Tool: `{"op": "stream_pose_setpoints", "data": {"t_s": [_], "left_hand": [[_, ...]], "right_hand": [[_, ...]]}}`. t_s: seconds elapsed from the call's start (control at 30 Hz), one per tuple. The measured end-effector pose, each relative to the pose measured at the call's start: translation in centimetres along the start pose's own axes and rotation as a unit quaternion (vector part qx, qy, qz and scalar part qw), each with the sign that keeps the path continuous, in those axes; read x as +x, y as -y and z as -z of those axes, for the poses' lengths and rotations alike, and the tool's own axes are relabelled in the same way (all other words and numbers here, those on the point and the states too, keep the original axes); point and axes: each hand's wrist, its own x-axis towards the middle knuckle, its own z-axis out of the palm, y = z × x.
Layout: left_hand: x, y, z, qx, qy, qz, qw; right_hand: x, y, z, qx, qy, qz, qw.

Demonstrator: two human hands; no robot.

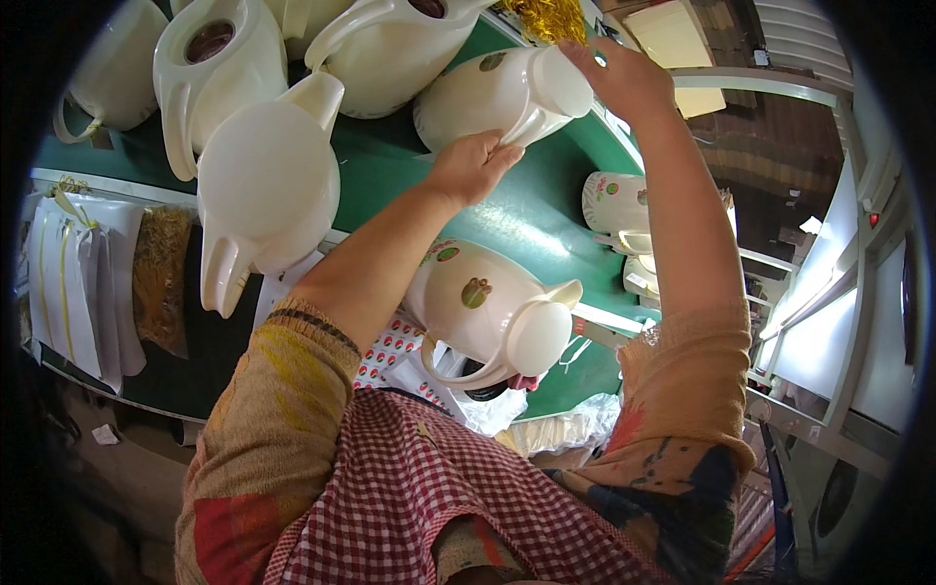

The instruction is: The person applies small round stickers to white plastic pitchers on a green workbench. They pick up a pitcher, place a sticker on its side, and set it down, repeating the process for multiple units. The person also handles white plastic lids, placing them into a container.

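Observation:
My left hand (473,168) is closed round the handle of a cream-white thermos jug (468,105) with a pale round lid. Above that lid, my right hand (629,83) reaches to a bundle of shiny gold twist ties (551,18), its fingertips pinched at the bundle's lower edge; the exact grip is partly hidden. Below my left forearm is another lidded thermos jug (478,300) with a brown and red-green printed design, close to my checked apron. No hand touches it.
More white jugs (268,175) crowd the green worktop at the left and back, some without lids. Further jugs (616,203) are at the right on the green surface. A sheet of red-green stickers (392,349) lies under my left arm; papers (83,283) hang at left.

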Motion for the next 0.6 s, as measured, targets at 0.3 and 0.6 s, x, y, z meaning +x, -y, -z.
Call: {"op": "stream_pose_setpoints", "data": {"t_s": [0.3,0.6], "left_hand": [[0.4,-0.2,0.0,-0.013,0.002,0.024,1.000],[0.2,-0.3,-0.1,-0.028,0.009,0.030,0.999]], "right_hand": [[0.4,0.4,-2.2,0.016,0.013,0.067,0.998],[0.0,-0.5,-3.7,0.066,0.006,0.067,0.996]]}}
